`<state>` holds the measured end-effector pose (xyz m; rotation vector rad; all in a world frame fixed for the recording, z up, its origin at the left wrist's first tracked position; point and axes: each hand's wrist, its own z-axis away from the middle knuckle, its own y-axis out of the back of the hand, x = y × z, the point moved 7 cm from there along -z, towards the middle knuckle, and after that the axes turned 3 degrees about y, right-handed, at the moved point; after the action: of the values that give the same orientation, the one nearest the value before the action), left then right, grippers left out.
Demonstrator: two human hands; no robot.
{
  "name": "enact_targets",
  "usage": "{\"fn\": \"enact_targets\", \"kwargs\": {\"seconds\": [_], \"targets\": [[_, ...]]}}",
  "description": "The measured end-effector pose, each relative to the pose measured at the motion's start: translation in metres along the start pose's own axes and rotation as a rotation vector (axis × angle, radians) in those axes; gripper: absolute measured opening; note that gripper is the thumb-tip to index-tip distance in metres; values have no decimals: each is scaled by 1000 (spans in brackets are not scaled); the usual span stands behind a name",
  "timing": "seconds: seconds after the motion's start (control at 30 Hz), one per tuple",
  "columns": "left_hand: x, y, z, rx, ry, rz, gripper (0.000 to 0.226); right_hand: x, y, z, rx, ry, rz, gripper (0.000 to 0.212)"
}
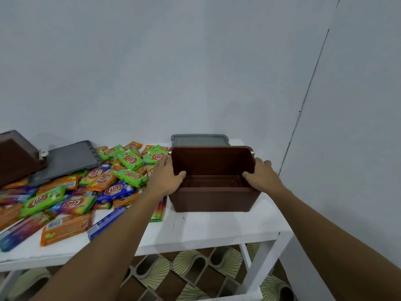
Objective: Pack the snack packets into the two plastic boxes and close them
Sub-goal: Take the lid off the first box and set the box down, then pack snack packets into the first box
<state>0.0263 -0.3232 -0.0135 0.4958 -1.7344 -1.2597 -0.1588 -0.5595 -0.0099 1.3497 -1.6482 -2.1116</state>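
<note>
Our left hand [167, 179] and right hand [261, 175] each close a grip on a side wall of the empty brown box [213, 199], thumbs inside. It stands on the white desk [206, 229], snack packets [86, 185] heaped to its left, a grey lid [199, 140] behind.

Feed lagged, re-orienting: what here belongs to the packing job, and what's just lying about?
Job: open brown box gripped by left hand and right hand; second box; grey lids; snack packets.
Not job: table, floor tiles.
</note>
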Motion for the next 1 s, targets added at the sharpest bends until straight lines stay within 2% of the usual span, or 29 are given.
{"fn": "enact_targets", "kwargs": {"seconds": [0.13,0.2,0.3,0.37,0.43,0.53,0.6,0.67,0.73,0.83,1.0], "targets": [[0,-3,12,38,15,-159,81,1,-2,-1,59,106,171,68],[-1,-3,15,55,-2,-147,82,2,-1,-1,93,122,242,70],[0,-1,12,-1,-14,-118,83,0,1,-3,42,98,317,70],[1,2,12,-57,-28,-40,81,-8,4,-3,46,128,397,68],[-6,8,15,-108,-67,134,73,-23,4,0,76,198,430,63],[-37,25,26,-114,-166,214,60,-67,-9,13,96,388,308,54],[-78,40,28,-48,-168,86,54,-107,-26,24,71,512,231,48],[-126,53,25,-20,-120,-143,45,-148,-47,33,37,600,205,43],[-167,54,21,-116,-57,-313,38,-188,-69,37,5,670,220,40],[-189,46,12,-254,-77,-309,47,-237,-100,35,-49,725,241,39],[-199,44,-13,-288,-152,-308,53,-290,-153,23,-206,777,314,35]]}}
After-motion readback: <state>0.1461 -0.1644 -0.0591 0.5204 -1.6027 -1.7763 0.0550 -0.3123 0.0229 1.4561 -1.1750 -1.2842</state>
